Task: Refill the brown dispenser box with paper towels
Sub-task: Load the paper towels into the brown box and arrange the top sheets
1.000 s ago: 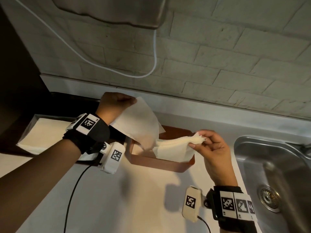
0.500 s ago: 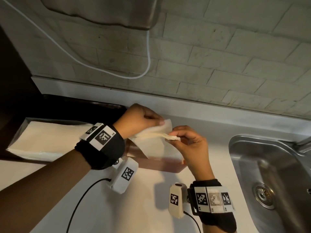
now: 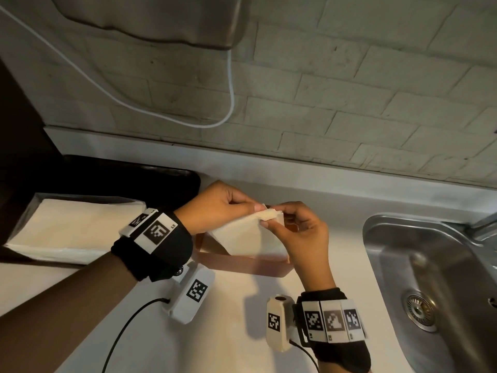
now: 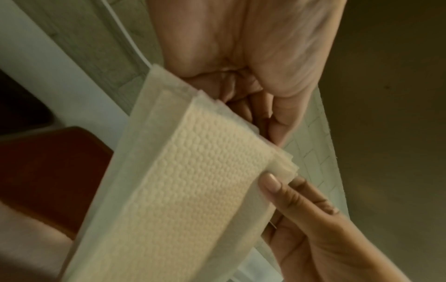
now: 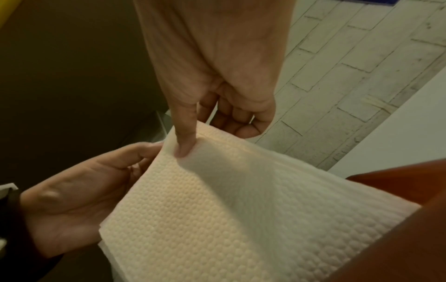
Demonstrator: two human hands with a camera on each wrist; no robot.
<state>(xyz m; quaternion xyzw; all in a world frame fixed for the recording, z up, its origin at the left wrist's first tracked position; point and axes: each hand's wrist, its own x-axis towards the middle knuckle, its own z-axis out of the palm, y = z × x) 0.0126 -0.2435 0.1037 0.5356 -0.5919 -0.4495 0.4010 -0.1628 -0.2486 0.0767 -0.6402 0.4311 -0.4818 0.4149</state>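
A thin stack of white embossed paper towels [image 3: 247, 235] hangs upright above the open brown dispenser box [image 3: 242, 265] on the counter, its lower part inside the box. My left hand [image 3: 223, 205] pinches the stack's top edge from the left. My right hand [image 3: 293, 227] pinches the same edge from the right. In the left wrist view the paper towels [image 4: 183, 181] run down toward the brown box [image 4: 48, 171]. In the right wrist view my right hand's thumb [image 5: 183, 137] presses on the paper towels [image 5: 229, 209]; the left hand [image 5: 79, 200] holds their edge.
A bigger pile of paper towels [image 3: 70, 230] lies in a tray at the left, beside a dark tray [image 3: 129, 176]. A steel sink [image 3: 435, 278] is at the right. A steel wall unit [image 3: 150, 20] with a white cable [image 3: 172, 119] hangs above on the brick wall.
One second ago the hands held a loose sheet spread apart above the box. They have come together, and the sheet now lies folded against the stack, both hands pinching its top edge.
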